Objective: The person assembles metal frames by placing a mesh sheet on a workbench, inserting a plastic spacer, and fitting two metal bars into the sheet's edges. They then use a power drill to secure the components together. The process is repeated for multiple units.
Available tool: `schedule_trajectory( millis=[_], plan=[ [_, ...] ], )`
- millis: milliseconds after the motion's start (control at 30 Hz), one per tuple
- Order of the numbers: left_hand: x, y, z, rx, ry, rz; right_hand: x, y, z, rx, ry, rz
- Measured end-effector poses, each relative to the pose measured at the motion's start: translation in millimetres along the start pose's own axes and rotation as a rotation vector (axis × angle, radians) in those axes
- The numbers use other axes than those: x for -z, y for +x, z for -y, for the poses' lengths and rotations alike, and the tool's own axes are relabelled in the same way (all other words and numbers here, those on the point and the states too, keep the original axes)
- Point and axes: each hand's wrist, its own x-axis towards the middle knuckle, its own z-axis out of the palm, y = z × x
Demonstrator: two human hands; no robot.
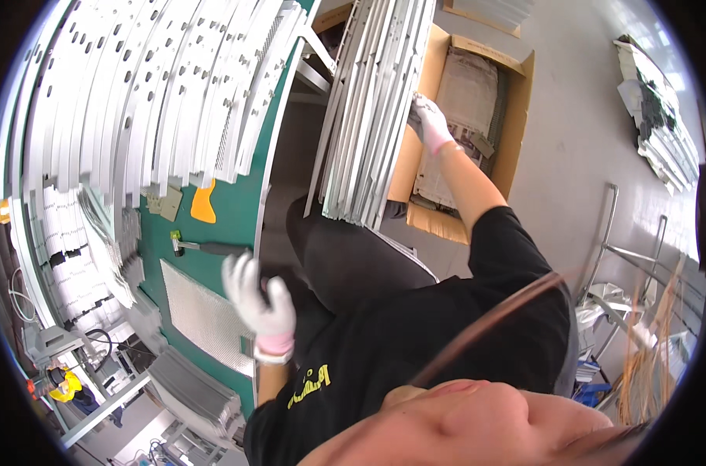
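Observation:
My left hand [261,299], in a white glove with a pink cuff, hangs with fingers apart at the green table's [248,186] edge, slightly blurred. Close to its fingertips lies a hammer [201,247] with a dark handle and a yellow-green head. A perforated metal sheet [205,314] is beside the hand. My right hand [429,123], gloved too, is closed at the right edge of a stack of long, thin metal panels [368,116]. Its fingers curl at the outermost panel; the fingertips are partly hidden. Below that hand, an open cardboard box [516,116] contains a wrapped flat bundle [465,93].
Large white slotted metal panels [158,85] cover the table's far end. An orange flat piece [203,203] and a grey plate [165,202] lie near them. Grey panels [193,392] are stacked at lower left. A metal-tube frame [613,241] stands on the right.

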Motion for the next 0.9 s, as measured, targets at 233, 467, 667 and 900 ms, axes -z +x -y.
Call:
schedule_trajectory(
  millis=[233,467,667,900],
  plan=[
    [39,-44,20,0.212,0.363,0.064,-82,91,-24,-0.216,0.732,0.068],
    [42,-54,19,0.212,0.388,0.076,-52,66,2,-0.202,0.380,0.092],
    [30,-50,22,0.108,0.248,0.105,136,1,30,0.404,-1.337,-0.473],
    [20,-55,12,0.076,0.206,0.165,171,-42,31,-0.271,-1.879,-0.375]
  ],
)
